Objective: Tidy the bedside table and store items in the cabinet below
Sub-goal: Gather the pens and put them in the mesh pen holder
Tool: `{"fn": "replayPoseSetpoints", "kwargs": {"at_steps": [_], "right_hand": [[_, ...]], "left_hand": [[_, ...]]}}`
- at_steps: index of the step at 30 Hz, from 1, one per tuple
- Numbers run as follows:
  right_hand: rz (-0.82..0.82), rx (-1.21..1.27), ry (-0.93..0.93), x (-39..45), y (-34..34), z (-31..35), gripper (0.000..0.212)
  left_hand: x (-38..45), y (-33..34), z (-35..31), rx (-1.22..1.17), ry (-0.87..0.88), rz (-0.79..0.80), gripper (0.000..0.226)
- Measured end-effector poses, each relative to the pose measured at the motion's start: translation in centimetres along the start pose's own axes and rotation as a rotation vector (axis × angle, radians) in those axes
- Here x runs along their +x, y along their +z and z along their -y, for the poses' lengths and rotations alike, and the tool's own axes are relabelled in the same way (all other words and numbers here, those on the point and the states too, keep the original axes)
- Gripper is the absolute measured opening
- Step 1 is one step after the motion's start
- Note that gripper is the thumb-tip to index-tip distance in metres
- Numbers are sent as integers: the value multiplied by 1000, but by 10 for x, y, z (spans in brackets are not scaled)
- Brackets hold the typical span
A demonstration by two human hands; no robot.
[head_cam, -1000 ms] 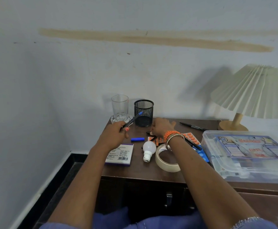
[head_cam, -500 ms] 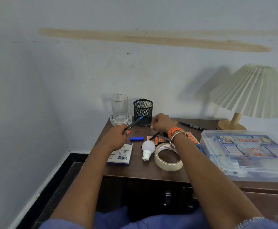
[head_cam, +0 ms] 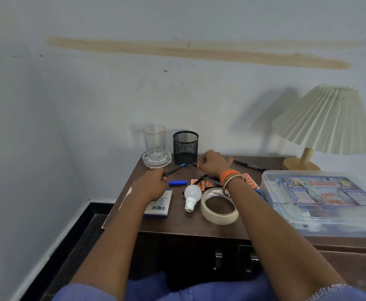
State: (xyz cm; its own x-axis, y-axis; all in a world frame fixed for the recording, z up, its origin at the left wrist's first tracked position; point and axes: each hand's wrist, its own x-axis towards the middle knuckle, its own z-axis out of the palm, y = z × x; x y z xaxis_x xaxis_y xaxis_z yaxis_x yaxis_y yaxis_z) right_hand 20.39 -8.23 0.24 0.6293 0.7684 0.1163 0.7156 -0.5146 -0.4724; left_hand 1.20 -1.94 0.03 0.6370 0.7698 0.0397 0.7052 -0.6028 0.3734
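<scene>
My left hand [head_cam: 153,184] grips a dark pen [head_cam: 175,169] with a blue tip, pointing up-right toward the black mesh pen holder [head_cam: 185,145]. My right hand [head_cam: 212,164] is closed on a small dark item, perhaps a pen cap, right by the pen's tip in front of the holder. On the brown bedside table [head_cam: 177,224] lie a blue cap [head_cam: 177,182], a white bulb [head_cam: 192,195], a roll of masking tape [head_cam: 219,208], an orange pill strip [head_cam: 208,183], a small box [head_cam: 159,205] and a black marker [head_cam: 250,165]. The cabinet doors [head_cam: 232,257] below are closed.
A drinking glass [head_cam: 155,142] stands on a glass coaster at the back left. A clear first-aid box [head_cam: 323,198] fills the right side, with a pleated lamp [head_cam: 325,120] behind it. Walls close in at the back and left.
My right hand has lifted from the pill strip area and moved back toward the pen holder, meeting the pen's tip. My left hand has lowered the pen slightly.
</scene>
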Motion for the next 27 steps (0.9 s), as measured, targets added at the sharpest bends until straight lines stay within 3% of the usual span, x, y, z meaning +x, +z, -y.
{"fn": "replayPoseSetpoints", "kwargs": {"at_steps": [7,10,13,19,23,27], "right_hand": [[-15,371,140,10,-22,-9,14],[22,437,99,9,-28,-9,17],[113,346,-18,2,-22,-3,7],[195,-150,-110,-17,1,8,7],[177,-85,-166,-18,-19,9,26],[237,-166,-187,-21,-47,10,18]], "left_hand": [[1,5,-10,73,-26,-40,27],[2,5,-13,50,-20,-59,26],[3,5,-16,43,-30,-77,24],[5,7,-14,13,-33,-78,23],[5,6,-13,-5,-26,-83,25],[7,4,-11,-27,-8,-110,24]]}}
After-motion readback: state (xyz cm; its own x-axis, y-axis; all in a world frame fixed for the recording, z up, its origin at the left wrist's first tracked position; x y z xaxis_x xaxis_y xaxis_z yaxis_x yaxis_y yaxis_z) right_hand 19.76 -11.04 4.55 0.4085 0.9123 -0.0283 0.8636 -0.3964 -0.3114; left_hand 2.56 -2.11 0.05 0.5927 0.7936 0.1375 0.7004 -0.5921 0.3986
